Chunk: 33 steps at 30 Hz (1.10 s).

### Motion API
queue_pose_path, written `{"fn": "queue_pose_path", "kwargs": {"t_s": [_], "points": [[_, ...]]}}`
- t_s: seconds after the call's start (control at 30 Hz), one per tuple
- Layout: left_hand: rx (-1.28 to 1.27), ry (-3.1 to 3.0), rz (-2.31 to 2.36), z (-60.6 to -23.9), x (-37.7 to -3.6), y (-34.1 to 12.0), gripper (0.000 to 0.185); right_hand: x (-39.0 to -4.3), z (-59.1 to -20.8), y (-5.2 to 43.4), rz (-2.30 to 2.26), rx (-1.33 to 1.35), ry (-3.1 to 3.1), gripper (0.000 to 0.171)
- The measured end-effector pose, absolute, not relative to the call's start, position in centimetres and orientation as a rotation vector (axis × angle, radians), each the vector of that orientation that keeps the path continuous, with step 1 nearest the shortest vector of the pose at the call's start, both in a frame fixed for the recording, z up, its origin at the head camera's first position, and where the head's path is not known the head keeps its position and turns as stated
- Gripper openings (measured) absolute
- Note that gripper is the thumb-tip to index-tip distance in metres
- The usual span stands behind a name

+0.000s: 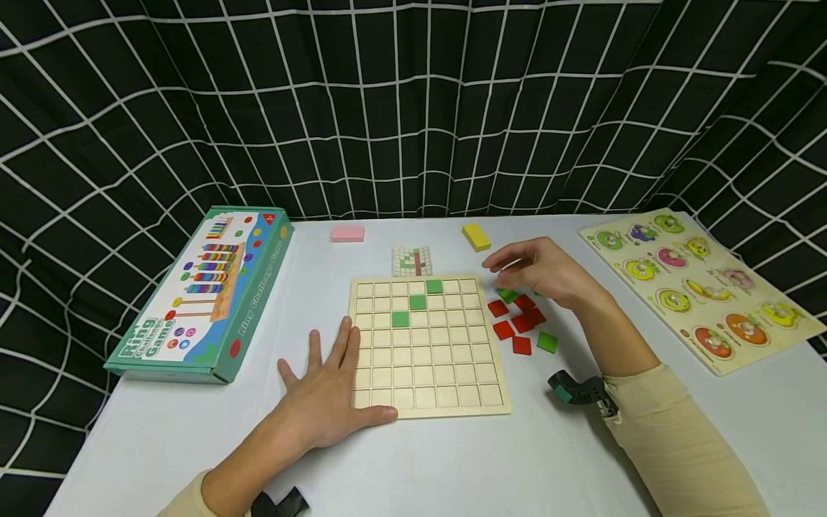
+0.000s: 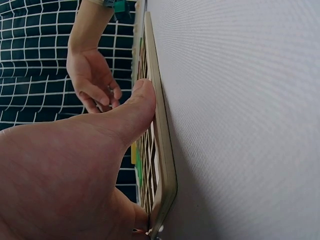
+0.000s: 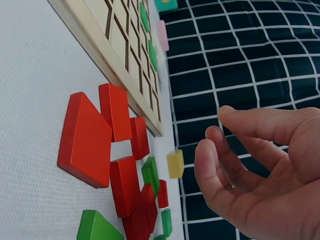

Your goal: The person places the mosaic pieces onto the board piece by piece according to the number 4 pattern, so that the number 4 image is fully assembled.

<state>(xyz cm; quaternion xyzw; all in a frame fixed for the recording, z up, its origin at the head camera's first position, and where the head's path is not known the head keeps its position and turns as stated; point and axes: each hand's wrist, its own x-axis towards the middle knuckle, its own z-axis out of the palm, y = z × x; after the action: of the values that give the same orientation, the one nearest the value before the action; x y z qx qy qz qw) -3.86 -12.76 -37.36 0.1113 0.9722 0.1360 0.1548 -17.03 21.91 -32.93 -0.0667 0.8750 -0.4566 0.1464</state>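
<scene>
From the head view, the left hand [image 1: 329, 395] lies flat on the white counter [image 1: 413, 459], fingers straight and spread, its thumb along the lower left corner of the wooden grid board [image 1: 428, 345]. The left wrist view adds what the head view cannot: the thumb [image 2: 131, 112] presses against the board's raised edge, seen side-on, with the palm down beside it. The hand holds nothing.

The right hand [image 1: 539, 271] hovers above the loose tiles [image 1: 520, 319], a cluster of red and green squares lying on the counter just to the right of the board. From the head the fingers look loosely curled, and whether they pinch a tile is hard to say there. The right wrist view settles it: the fingers [image 3: 220, 170] are relaxed and half open, empty, clear of the red tiles [image 3: 107, 145] and green ones beneath them.

Three green tiles [image 1: 417, 302] sit in a diagonal in the board's upper cells; only the head view shows that pattern, while the right wrist view catches them as thin slivers. A small pattern card [image 1: 412, 261] lies just behind the board, with a pink block [image 1: 347, 233] and a yellow block [image 1: 476, 236] further back. A ring game box [image 1: 203, 294] sits at the left, a fruit peg puzzle [image 1: 701, 287] at the right.
</scene>
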Motion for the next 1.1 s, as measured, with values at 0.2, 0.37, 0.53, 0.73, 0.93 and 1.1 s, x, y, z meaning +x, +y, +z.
{"fn": "queue_pose_path", "kwargs": {"t_s": [0.2,0.37,0.53,0.73,0.93,1.1], "points": [[0.314,2.785,0.389,-37.3,-3.9,-12.7,0.133,-17.2,-33.1,22.4,-1.306,-0.173,2.511,0.034],[0.309,2.783,0.39,-37.3,-3.8,-12.7,0.133,-17.4,-33.4,22.9,-1.307,-0.158,2.496,0.035],[0.306,2.782,0.387,-37.4,-3.9,-12.7,0.134,-17.7,-34.0,23.3,-1.295,-0.147,2.47,0.034],[0.307,2.787,0.39,-37.5,-3.9,-12.7,0.134,-17.8,-34.4,23.7,-1.29,-0.148,2.447,0.033],[0.304,2.786,0.38,-37.5,-3.9,-12.7,0.134,-17.9,-34.7,23.8,-1.254,-0.159,2.458,0.033],[0.299,2.785,0.375,-37.4,-3.9,-12.7,0.134,-18.0,-35.0,23.9,-1.22,-0.167,2.475,0.032]]}}
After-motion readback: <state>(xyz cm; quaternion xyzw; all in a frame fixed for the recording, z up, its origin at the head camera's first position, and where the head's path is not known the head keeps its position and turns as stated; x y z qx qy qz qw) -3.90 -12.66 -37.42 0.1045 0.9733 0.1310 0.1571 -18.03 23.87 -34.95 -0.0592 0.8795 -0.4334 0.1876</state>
